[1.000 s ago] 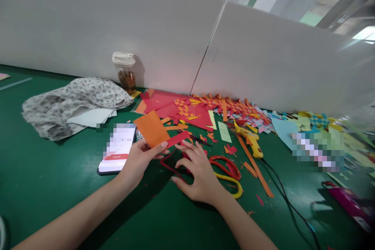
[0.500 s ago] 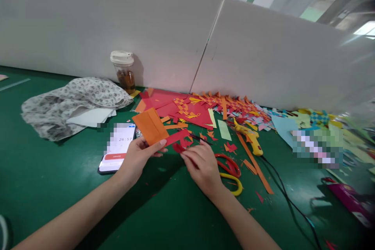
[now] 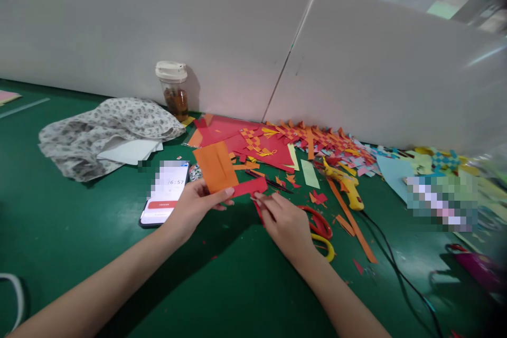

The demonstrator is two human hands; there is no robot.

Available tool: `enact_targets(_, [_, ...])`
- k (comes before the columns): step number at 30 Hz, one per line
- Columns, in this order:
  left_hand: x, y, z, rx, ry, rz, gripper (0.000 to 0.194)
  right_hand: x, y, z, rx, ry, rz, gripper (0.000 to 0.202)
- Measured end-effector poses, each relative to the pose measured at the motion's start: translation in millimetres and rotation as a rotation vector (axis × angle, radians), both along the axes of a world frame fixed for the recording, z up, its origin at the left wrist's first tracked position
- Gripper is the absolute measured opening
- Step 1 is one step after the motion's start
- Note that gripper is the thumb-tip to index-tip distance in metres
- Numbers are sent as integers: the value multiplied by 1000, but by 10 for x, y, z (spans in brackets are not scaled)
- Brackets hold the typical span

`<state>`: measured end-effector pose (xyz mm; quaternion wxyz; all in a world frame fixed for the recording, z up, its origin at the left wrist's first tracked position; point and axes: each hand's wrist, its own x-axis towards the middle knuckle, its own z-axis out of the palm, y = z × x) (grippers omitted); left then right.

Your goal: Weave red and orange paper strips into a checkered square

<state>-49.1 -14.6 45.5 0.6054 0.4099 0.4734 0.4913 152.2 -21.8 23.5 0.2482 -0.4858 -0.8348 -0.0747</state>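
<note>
My left hand (image 3: 200,206) pinches an orange paper rectangle (image 3: 215,166) with a slit line down its middle. From the same fingers a red paper strip (image 3: 250,187) sticks out to the right. At that strip's free end, the fingers of my right hand (image 3: 285,222) are closed on another, narrower red paper strip (image 3: 259,212) that hangs below them, mostly hidden. Whether the two red pieces touch, I cannot tell. Scissors with a red and a yellow handle (image 3: 325,248) lie just right of my right hand, partly covered by it.
A yellow glue gun (image 3: 350,190) with a black cord lies at right, beside a long orange strip (image 3: 358,227). Paper scraps and woven orange-red pieces (image 3: 320,140) line the wall. At left are a phone (image 3: 160,211), a lidded cup (image 3: 174,92) and a patterned cloth (image 3: 87,132).
My right hand has lowered the narrow red strip, which now points down instead of left. The orange paper is turned more upright. The whole view has shifted slightly.
</note>
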Motion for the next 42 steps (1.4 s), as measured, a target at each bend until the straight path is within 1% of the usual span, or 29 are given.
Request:
enact_targets(1, [-3, 3, 12, -14, 44, -72, 19, 26, 3, 15, 10, 43, -17, 26])
enact_targets(2, [-8, 7, 23, -25, 84, -137, 19, 36, -10, 32, -5, 97, -3, 25])
enact_targets(3, [-15, 13, 30, -32, 116, -178, 18, 30, -37, 46, -43, 151, 37, 25])
enact_targets(4, [-26, 21, 35, -31, 138, -188, 19, 9, -71, 54, -95, 189, 105, 23])
enact_targets(6, [-53, 39, 39, -12, 150, -136, 20, -47, -133, 45, -241, 156, 289, 21])
enact_targets(7, [-68, 47, 40, 1, 145, -95, 21, -69, -148, 32, -294, 97, 345, 20])
enact_targets(8, [-80, 54, 40, 12, 139, -64, 22, -77, -146, 17, -299, 38, 348, 20])
enact_targets(9, [-89, 59, 41, 20, 135, -49, 22, -68, -129, 4, -255, 1, 270, 19])
enact_targets(11, [-89, 59, 38, 16, 157, -71, 22, -2, -60, -3, -71, 33, -16, 22])
enact_targets(12, [-83, 55, 33, 7, 190, -107, 21, 46, -19, 4, -27, 81, -143, 22])
enact_targets(13, [-73, 47, 24, 0, 236, -160, 20, 97, 20, 15, -2, 147, -230, 21])
enact_targets(14, [-64, 38, 10, -6, 284, -216, 18, 143, 53, 26, -6, 225, -269, 21])
enact_targets(15, [-56, 28, -9, -10, 327, -275, 16, 180, 79, 35, -24, 297, -289, 22])
enact_targets(17, [-53, 5, -54, -7, 399, -385, 15, 220, 108, 36, -68, 403, -285, 24])
enact_targets(21, [-84, -30, -132, 23, 560, -550, 14, 207, 117, -8, -119, 475, -269, 30])
enact_targets(24, [-107, -39, -145, 55, 636, -591, 16, 179, 108, -22, -144, 506, -277, 34])
enact_targets(28, [-115, -48, -109, 102, 698, -638, 23, 146, 86, -8, -169, 506, -290, 33])
enact_targets(30, [-105, -63, -82, 181, 757, -637, 28, 134, 76, -4, -171, 501, -285, 33])
enact_targets(33, [-73, -93, -56, 349, 936, -557, 33, 129, 70, -5, -178, 490, -276, 32])
enact_targets(36, [-43, -111, -44, 478, 1114, -493, 25, 135, 73, -7, -189, 477, -272, 32])
enact_targets(38, [-36, -107, -38, 513, 1156, -453, 17, 141, 79, -11, -193, 460, -272, 32])
enact_targets(42, [-58, -79, -28, 530, 1172, -340, 18, 176, 98, -14, -174, 394, -294, 32])
